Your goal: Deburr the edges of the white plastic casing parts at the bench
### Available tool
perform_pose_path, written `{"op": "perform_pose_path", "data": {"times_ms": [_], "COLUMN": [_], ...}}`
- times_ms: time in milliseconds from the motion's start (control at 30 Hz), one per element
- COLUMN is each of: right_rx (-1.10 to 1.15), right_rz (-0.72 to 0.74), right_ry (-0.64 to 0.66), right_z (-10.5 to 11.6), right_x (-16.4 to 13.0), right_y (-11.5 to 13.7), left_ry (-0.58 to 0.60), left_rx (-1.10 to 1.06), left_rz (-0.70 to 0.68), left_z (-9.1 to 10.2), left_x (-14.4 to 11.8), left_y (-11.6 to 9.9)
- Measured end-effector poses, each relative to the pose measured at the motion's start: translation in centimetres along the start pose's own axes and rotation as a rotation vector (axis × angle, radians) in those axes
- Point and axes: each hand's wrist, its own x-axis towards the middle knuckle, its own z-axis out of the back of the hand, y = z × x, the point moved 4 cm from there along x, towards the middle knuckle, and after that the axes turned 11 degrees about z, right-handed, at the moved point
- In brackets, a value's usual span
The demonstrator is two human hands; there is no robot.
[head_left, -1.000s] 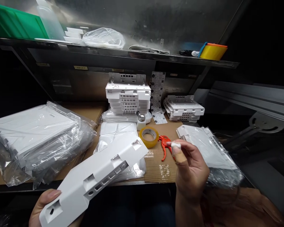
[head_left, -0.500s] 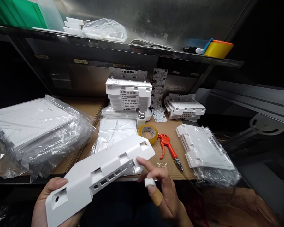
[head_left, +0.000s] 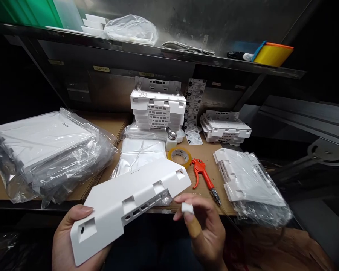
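Observation:
In my left hand (head_left: 76, 229) is a white plastic housing (head_left: 113, 210), tilted up to the right. My thumb lies on its top face and the other fingers are underneath. A row of port openings and several square recesses run along its near edge. Just right of the housing, apart from it, my right hand (head_left: 206, 226) pinches a small white wad (head_left: 187, 208) between thumb and finger. A tan cover wraps that thumb. Beyond the housing lie a stack of clear plastic bags (head_left: 142, 150), a roll of yellow tape (head_left: 179, 156) and a red air blow gun (head_left: 202, 176).
Stacked white housings (head_left: 158, 107) stand at the back beside a small pump bottle (head_left: 171, 141) and a label strip (head_left: 194, 113). Bagged housings lie left (head_left: 45, 139) and right (head_left: 244, 177). Another stack (head_left: 227, 130) sits back right. A metal shelf (head_left: 147, 52) crosses above.
My right hand has drawn its extended index finger back from the housing's port edge and curled it. The housing sits slightly further right in view, as the whole view has shifted.

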Motion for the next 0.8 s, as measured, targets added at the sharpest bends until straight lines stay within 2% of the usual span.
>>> {"op": "perform_pose_path", "data": {"times_ms": [67,133,267,333,433,600,800], "right_rx": [-0.223,-0.348,-0.315,-0.316,-0.338,-0.350,-0.358], "right_rz": [0.051,0.091,0.147,0.149,0.152,0.160,0.158], "right_ry": [-0.025,-0.008,0.009,0.007,0.009,0.022,0.025], "right_z": [-0.3,-1.1,-2.7,-3.1,-3.3,-3.5,-3.5], "right_x": [0.8,1.8,2.9,3.0,2.9,2.8,2.8], "right_y": [0.5,1.1,2.0,2.0,1.9,1.8,1.9], "left_ry": [-0.021,-0.012,0.092,0.123,0.089,0.115,-0.026], "left_rx": [0.115,0.162,0.124,0.128,0.141,0.144,0.189], "left_rz": [-0.126,-0.209,-0.171,-0.199,-0.265,-0.145,-0.183], "left_z": [0.0,0.2,1.3,1.7,2.2,2.5,3.6], "left_x": [-0.5,-0.8,-0.7,-0.6,-0.8,-0.6,-0.1], "left_y": [0.2,0.5,1.0,1.0,0.9,0.7,0.3]}}
